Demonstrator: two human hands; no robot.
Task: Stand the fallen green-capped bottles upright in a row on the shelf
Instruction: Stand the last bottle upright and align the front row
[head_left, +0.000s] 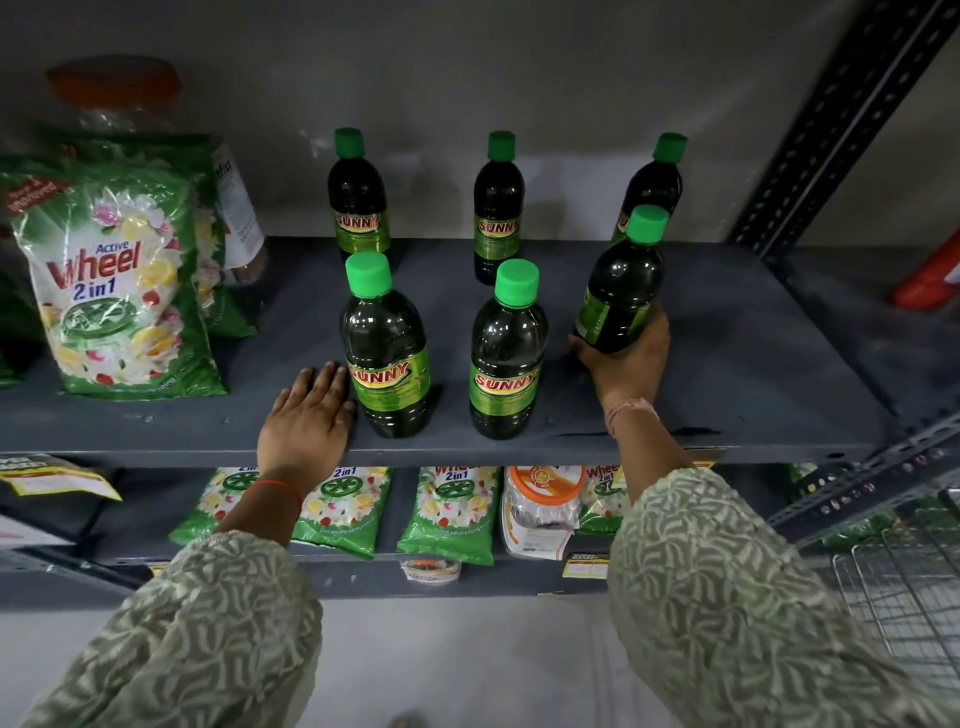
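Several dark bottles with green caps and "SUNNY" labels stand on the grey shelf (727, 364). Three stand at the back: left (358, 202), middle (497, 208), right (655, 182). Two stand upright in front: left (387, 348) and middle (508, 353). My right hand (631, 364) grips the base of a front right bottle (623, 291), which tilts slightly and has its label turned away. My left hand (309, 415) rests flat on the shelf, fingers apart, just left of the front left bottle and touching or nearly touching its base.
A green "Active Wheel 2 in 1" detergent bag (114, 280) stands at the shelf's left, with a clear jar (119, 98) behind it. The lower shelf holds more green bags (447, 514) and an orange-lidded jar (543, 509). A perforated upright (841, 119) borders the right; a wire basket (904, 587) sits lower right.
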